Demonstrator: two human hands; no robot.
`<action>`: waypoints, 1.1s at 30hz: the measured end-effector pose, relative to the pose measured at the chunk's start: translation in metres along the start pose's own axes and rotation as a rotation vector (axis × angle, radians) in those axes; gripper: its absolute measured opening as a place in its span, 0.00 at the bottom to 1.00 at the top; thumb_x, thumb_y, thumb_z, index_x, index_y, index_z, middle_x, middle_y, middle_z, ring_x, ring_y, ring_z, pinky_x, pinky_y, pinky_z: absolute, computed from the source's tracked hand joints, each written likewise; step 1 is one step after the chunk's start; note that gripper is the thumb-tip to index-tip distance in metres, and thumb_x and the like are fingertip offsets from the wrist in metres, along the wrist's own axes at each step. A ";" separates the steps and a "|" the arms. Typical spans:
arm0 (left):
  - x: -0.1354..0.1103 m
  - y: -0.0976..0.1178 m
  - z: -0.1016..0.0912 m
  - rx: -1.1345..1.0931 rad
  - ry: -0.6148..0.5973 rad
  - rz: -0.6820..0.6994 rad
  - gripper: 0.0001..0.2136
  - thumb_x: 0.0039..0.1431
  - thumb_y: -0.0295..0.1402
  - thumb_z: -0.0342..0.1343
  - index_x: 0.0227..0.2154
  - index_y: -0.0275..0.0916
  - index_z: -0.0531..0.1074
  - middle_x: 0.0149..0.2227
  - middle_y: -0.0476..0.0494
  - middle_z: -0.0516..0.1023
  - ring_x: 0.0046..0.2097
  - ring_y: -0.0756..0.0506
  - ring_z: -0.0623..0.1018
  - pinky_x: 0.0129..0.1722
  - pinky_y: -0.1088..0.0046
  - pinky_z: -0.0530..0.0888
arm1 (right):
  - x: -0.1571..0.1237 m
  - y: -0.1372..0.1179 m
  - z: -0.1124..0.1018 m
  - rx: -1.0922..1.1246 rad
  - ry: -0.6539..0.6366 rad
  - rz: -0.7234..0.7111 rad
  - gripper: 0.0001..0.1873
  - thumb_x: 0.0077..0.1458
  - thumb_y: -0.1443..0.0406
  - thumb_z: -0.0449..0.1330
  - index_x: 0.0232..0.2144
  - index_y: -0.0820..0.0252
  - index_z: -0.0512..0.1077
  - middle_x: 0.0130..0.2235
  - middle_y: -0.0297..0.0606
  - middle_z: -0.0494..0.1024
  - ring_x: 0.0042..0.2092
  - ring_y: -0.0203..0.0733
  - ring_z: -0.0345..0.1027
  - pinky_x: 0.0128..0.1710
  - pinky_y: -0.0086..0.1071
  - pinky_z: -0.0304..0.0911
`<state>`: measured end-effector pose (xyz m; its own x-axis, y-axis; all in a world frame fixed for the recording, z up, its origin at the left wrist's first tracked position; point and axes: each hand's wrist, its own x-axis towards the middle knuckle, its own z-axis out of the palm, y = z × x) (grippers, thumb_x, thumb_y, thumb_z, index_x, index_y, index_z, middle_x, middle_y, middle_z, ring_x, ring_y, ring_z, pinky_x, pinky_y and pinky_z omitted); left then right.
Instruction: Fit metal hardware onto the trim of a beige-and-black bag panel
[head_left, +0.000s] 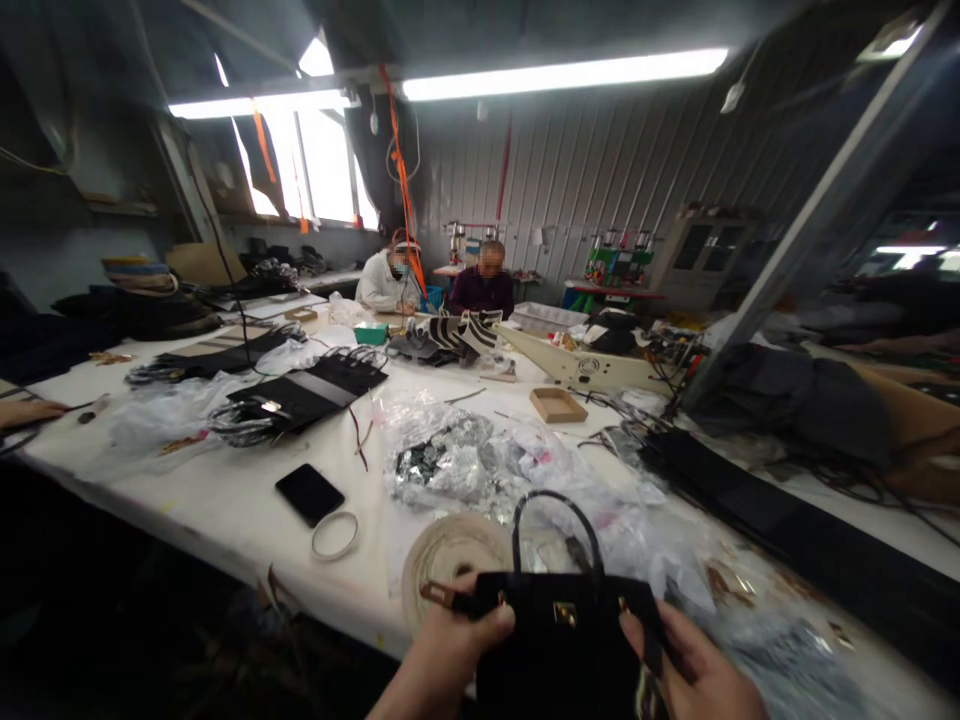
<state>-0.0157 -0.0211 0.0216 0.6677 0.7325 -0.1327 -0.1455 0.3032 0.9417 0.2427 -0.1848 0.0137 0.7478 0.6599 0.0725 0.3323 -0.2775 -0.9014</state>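
Note:
A black handbag (pixel 562 650) with an arched top handle and gold-coloured hardware is held upright at the bottom of the head view. My left hand (pixel 450 645) grips its left side, the thumb lying on the front by a gold stud; a strap end with a metal tip sticks out beside the fingers. On the other side my right hand (pixel 694 655) pinches the bag's right edge and a dark strap, thumb near the second stud. The gold clasp (pixel 565 613) sits between the hands. Just behind the bag lies a round roll of pale tape (pixel 439 550), partly covered.
Plastic bags of small parts (pixel 450 455) spread over the white table (pixel 247 520). A black phone (pixel 309 494), a white ring (pixel 335 535), a cardboard tray (pixel 559 405) and black bag pieces (pixel 307 390) lie around. Two people sit at the far side; another person's hand (pixel 34 410) shows far left.

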 end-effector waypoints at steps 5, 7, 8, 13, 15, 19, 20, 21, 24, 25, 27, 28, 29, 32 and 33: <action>-0.009 0.012 0.012 -0.218 -0.029 -0.133 0.19 0.58 0.40 0.75 0.49 0.38 0.84 0.48 0.39 0.86 0.52 0.38 0.82 0.58 0.62 0.75 | -0.014 -0.033 -0.016 0.033 -0.019 -0.021 0.45 0.56 0.39 0.71 0.67 0.53 0.74 0.64 0.47 0.81 0.66 0.64 0.75 0.69 0.56 0.72; -0.005 0.014 0.013 -0.257 -0.038 -0.153 0.19 0.60 0.40 0.74 0.51 0.38 0.83 0.48 0.39 0.86 0.51 0.39 0.83 0.56 0.63 0.76 | -0.029 -0.043 -0.012 -0.098 0.094 -0.132 0.43 0.59 0.42 0.70 0.69 0.54 0.72 0.67 0.51 0.78 0.67 0.65 0.73 0.71 0.63 0.68; -0.002 0.015 0.014 -0.265 -0.037 -0.161 0.19 0.60 0.39 0.74 0.52 0.38 0.82 0.48 0.39 0.86 0.50 0.40 0.83 0.56 0.63 0.76 | -0.039 -0.049 -0.006 -0.188 0.206 -0.219 0.39 0.62 0.44 0.69 0.68 0.54 0.73 0.66 0.52 0.79 0.67 0.66 0.73 0.70 0.65 0.67; 0.001 0.034 0.035 -0.230 -0.077 -0.158 0.20 0.59 0.40 0.75 0.52 0.38 0.82 0.47 0.39 0.87 0.48 0.41 0.83 0.54 0.65 0.77 | -0.092 -0.081 0.049 -0.276 0.264 -0.540 0.29 0.69 0.52 0.66 0.68 0.51 0.70 0.54 0.49 0.80 0.49 0.53 0.79 0.44 0.45 0.81; -0.007 0.049 0.047 -0.219 -0.186 -0.139 0.24 0.60 0.41 0.75 0.56 0.39 0.82 0.51 0.37 0.87 0.51 0.39 0.84 0.57 0.63 0.78 | -0.098 -0.095 0.066 -0.268 0.200 -0.502 0.48 0.64 0.44 0.69 0.75 0.55 0.59 0.58 0.54 0.77 0.52 0.59 0.79 0.43 0.48 0.83; -0.030 0.085 0.065 -0.295 -0.547 -0.043 0.42 0.55 0.60 0.73 0.68 0.46 0.74 0.70 0.33 0.76 0.69 0.28 0.75 0.72 0.51 0.70 | -0.089 -0.132 0.052 -0.241 0.364 -0.426 0.55 0.53 0.39 0.74 0.72 0.57 0.60 0.59 0.56 0.76 0.57 0.66 0.77 0.50 0.55 0.82; -0.034 0.093 0.068 -0.321 -0.648 -0.018 0.47 0.53 0.66 0.70 0.70 0.46 0.72 0.73 0.33 0.72 0.73 0.25 0.71 0.75 0.48 0.67 | -0.088 -0.144 0.041 -0.224 0.386 -0.413 0.51 0.54 0.41 0.74 0.70 0.55 0.63 0.58 0.54 0.78 0.55 0.64 0.78 0.49 0.53 0.82; -0.036 0.102 0.071 -0.342 -0.749 0.004 0.50 0.51 0.70 0.68 0.72 0.47 0.70 0.76 0.33 0.68 0.76 0.24 0.66 0.76 0.46 0.65 | -0.089 -0.157 0.027 -0.213 0.402 -0.407 0.47 0.55 0.42 0.74 0.68 0.54 0.66 0.57 0.52 0.79 0.53 0.62 0.79 0.48 0.51 0.82; -0.035 0.127 0.082 -0.359 -0.938 0.081 0.52 0.52 0.69 0.68 0.74 0.48 0.66 0.77 0.32 0.66 0.78 0.24 0.63 0.77 0.43 0.64 | -0.100 -0.192 -0.016 -0.240 0.475 -0.438 0.31 0.64 0.45 0.68 0.62 0.51 0.75 0.56 0.47 0.83 0.52 0.59 0.80 0.49 0.48 0.79; -0.032 0.136 0.084 -0.346 -0.928 0.117 0.48 0.56 0.67 0.67 0.74 0.47 0.66 0.74 0.30 0.70 0.76 0.25 0.67 0.76 0.42 0.66 | -0.105 -0.200 -0.030 -0.262 0.520 -0.453 0.26 0.67 0.46 0.65 0.59 0.50 0.78 0.55 0.46 0.83 0.53 0.59 0.80 0.51 0.48 0.78; -0.022 0.154 0.085 -0.275 -0.781 0.224 0.38 0.64 0.58 0.67 0.71 0.45 0.69 0.65 0.28 0.80 0.67 0.29 0.79 0.71 0.42 0.72 | -0.108 -0.206 -0.056 -0.305 0.599 -0.458 0.21 0.67 0.46 0.64 0.51 0.50 0.82 0.53 0.44 0.85 0.55 0.60 0.79 0.54 0.47 0.75; -0.016 0.163 0.083 -0.216 -0.656 0.305 0.34 0.66 0.53 0.68 0.70 0.44 0.70 0.60 0.29 0.83 0.62 0.31 0.82 0.68 0.44 0.75 | -0.105 -0.204 -0.068 -0.309 0.631 -0.437 0.21 0.66 0.45 0.65 0.49 0.51 0.83 0.51 0.44 0.86 0.55 0.61 0.79 0.54 0.47 0.74; -0.010 0.170 0.079 -0.143 -0.523 0.402 0.32 0.66 0.49 0.70 0.68 0.45 0.71 0.58 0.31 0.84 0.59 0.33 0.83 0.66 0.46 0.76 | -0.100 -0.200 -0.079 -0.289 0.666 -0.410 0.22 0.64 0.45 0.67 0.48 0.52 0.84 0.49 0.44 0.87 0.55 0.62 0.79 0.55 0.48 0.74; 0.007 0.185 0.062 0.106 -0.282 0.652 0.38 0.58 0.43 0.78 0.69 0.49 0.70 0.65 0.34 0.79 0.66 0.33 0.77 0.68 0.48 0.74 | -0.074 -0.184 -0.101 -0.050 0.706 -0.390 0.25 0.59 0.46 0.73 0.49 0.56 0.84 0.49 0.44 0.87 0.55 0.61 0.79 0.59 0.49 0.73; 0.011 0.188 0.056 0.162 -0.292 0.685 0.41 0.56 0.43 0.78 0.70 0.50 0.69 0.69 0.35 0.76 0.70 0.32 0.73 0.70 0.47 0.72 | -0.064 -0.180 -0.104 0.079 0.681 -0.415 0.24 0.58 0.48 0.75 0.48 0.57 0.83 0.48 0.44 0.87 0.55 0.60 0.79 0.60 0.50 0.73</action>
<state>0.0054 0.0097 0.2148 0.6361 0.5269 0.5637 -0.5030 -0.2709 0.8208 0.1950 -0.2499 0.2154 0.7672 0.1202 0.6301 0.6376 -0.0363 -0.7695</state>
